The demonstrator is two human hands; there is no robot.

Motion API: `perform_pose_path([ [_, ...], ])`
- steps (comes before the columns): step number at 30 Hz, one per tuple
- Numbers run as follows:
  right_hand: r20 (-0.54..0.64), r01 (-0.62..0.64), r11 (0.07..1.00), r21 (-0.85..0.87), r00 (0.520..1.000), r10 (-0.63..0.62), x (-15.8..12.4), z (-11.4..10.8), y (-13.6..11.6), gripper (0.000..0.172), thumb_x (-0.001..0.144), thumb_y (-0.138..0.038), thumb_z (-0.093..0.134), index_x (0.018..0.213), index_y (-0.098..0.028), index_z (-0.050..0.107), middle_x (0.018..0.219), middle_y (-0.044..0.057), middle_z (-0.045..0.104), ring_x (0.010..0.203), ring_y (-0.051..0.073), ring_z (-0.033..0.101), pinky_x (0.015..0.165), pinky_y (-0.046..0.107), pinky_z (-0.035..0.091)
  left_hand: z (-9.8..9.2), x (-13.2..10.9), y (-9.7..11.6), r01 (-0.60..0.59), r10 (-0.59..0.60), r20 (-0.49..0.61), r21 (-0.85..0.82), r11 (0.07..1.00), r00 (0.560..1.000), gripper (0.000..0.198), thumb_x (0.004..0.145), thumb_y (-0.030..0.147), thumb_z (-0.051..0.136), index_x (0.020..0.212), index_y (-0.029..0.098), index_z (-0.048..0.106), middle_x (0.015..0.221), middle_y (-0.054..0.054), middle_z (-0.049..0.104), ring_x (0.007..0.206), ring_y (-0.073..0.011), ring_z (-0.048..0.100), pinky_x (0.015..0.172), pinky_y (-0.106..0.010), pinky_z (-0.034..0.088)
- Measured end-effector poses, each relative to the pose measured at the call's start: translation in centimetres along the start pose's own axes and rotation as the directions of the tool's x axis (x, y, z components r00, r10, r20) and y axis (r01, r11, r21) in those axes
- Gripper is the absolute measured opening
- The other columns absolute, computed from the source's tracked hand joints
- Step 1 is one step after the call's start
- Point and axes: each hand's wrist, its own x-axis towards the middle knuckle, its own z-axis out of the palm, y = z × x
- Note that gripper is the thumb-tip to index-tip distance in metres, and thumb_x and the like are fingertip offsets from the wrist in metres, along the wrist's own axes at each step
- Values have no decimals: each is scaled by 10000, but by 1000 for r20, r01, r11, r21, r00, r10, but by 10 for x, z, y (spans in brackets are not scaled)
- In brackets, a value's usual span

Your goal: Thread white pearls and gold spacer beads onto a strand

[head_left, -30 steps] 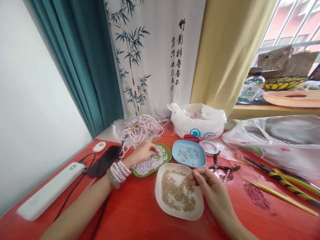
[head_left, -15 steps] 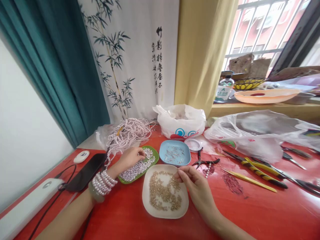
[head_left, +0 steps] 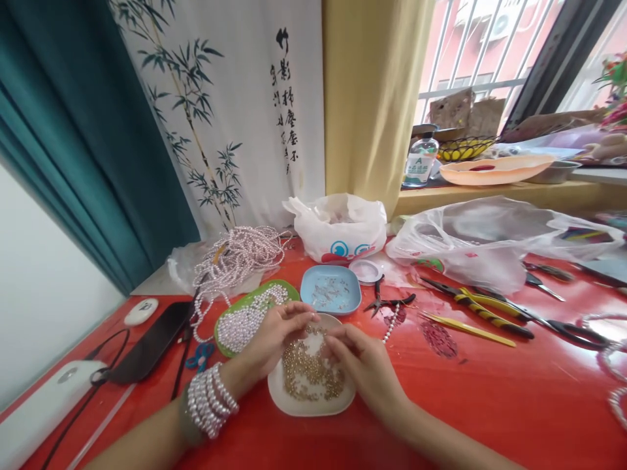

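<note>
My left hand [head_left: 274, 336], with several strands of pearly beads [head_left: 211, 399] round its wrist, is over the upper left of a white tray [head_left: 313, 410]. Its thumb and forefinger are pinched; whatever lies between them is too small to make out. Facing it, my right hand [head_left: 365, 365] pinches at the tray's right side, and its fingertips hide what they hold. The fingertips of both hands are close but apart. Small gold beads [head_left: 311, 369] lie in the white tray. Beside my left hand, a green tray [head_left: 224, 347] holds loose lilac pearl beads [head_left: 240, 329].
Behind stands a blue tray [head_left: 355, 303] of small metal bits. Black-handled small pliers [head_left: 386, 301], yellow tweezers [head_left: 470, 329] and larger pliers [head_left: 484, 310] lie right. Strung pink beads [head_left: 245, 254], plastic bags [head_left: 340, 232] and a phone [head_left: 151, 343] are around.
My left hand has left the green tray and moved right, close to my right hand over the white tray. My right hand stays pinched at that tray. The camera view has shifted somewhat.
</note>
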Motion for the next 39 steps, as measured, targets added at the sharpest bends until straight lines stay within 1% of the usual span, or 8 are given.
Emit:
perform_pose_path([
  [4, 8, -19, 999, 27, 1000, 19, 3, 0, 2, 177, 807, -306, 475, 708, -188, 561, 596, 5, 624, 544, 129, 577, 539, 233, 463, -2, 2, 1, 7, -11, -42, -100, 995, 999, 202, 603, 179, 743, 773, 122, 650, 732, -32, 656, 593, -61, 547, 564, -158, 416],
  [9, 15, -66, 998, 19, 998, 65, 4, 0, 2, 202, 793, -334, 484, 726, -179, 596, 568, 5, 622, 527, 135, 590, 520, 233, 467, -2, 2, 2, -28, 20, -66, -121, 992, 998, 208, 588, 171, 753, 779, 127, 680, 740, -22, 649, 604, -63, 552, 573, -162, 428],
  [14, 9, -62, 998, -12, 998, 62, 5, -1, -1, 203, 790, -334, 485, 715, -181, 597, 572, 8, 631, 528, 133, 589, 514, 226, 457, -3, 3, 1, -61, 49, -78, -151, 987, 996, 198, 592, 164, 750, 780, 138, 693, 752, -15, 643, 626, -60, 548, 594, -164, 432],
  [22, 13, -65, 998, 7, 998, 65, 4, 0, -1, 206, 789, -333, 484, 720, -179, 602, 576, 12, 634, 520, 130, 574, 511, 228, 460, -4, 4, 1, -58, 49, -71, -130, 990, 996, 207, 614, 171, 738, 810, 145, 677, 762, -7, 626, 626, -54, 546, 599, -165, 429],
  [29, 19, -72, 997, 5, 997, 72, 5, 0, -1, 207, 794, -324, 471, 708, -180, 592, 582, 15, 633, 528, 129, 580, 524, 234, 467, -3, 4, -1, -76, 66, -73, -146, 986, 995, 169, 597, 153, 744, 734, 137, 646, 723, 11, 613, 610, -55, 545, 599, -173, 430],
  [34, 24, -75, 997, -9, 997, 75, 6, 0, -2, 215, 793, -334, 471, 700, -179, 588, 580, 15, 627, 524, 130, 578, 519, 235, 463, -5, 4, -2, -84, 76, -68, -127, 988, 995, 159, 597, 161, 741, 723, 143, 646, 716, 13, 609, 622, -63, 546, 613, -185, 430],
  [39, 18, -69, 998, -8, 997, 70, 7, 0, -1, 214, 794, -334, 476, 691, -182, 586, 574, 8, 618, 518, 128, 571, 520, 236, 459, -3, 3, -2, -78, 74, -50, -73, 994, 996, 195, 616, 161, 730, 785, 156, 633, 742, 12, 610, 654, -71, 554, 646, -197, 434],
])
